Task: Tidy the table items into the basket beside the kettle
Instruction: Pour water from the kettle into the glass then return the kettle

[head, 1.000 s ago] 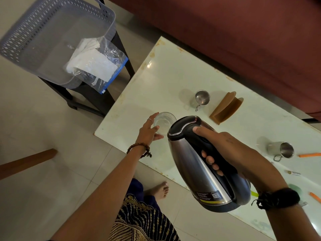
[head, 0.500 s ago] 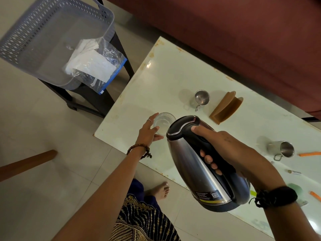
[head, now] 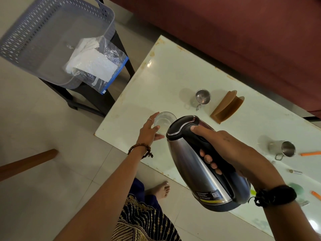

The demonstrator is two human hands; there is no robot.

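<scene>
Set against the frames of a second ago, we find almost nothing altered: both hands keep their places, and the kettle is perhaps a shade further over, its lid end nearer the glass.

Going from the left, we see the basket (head: 57, 40), grey and latticed, on a dark stand (head: 97, 100) well apart from the worktop (head: 166, 79). A clear plastic bag (head: 97, 66) of white papers hangs over the basket's near rim, half in and half out.

Next comes our left hand (head: 149, 131), its fingers loosely spread and curved against the near side of the glass (head: 165, 120), which stands upright by the worktop's near-left corner. We cannot tell how firmly the fingers press on it.

Just right of the glass, the kettle (head: 205, 164) is held in the air, tipped with its lid end towards the glass. Our right hand (head: 231, 153) is wrapped tight round its black handle, thumb on top by the lid.

Further back on the worktop stand a small steel cup (head: 202, 98) and a brown folded holder (head: 227, 106). At the far right lie a steel mug (head: 283, 149) on its side, two orange sticks (head: 311, 153) and a few small bits we cannot make out.
</scene>
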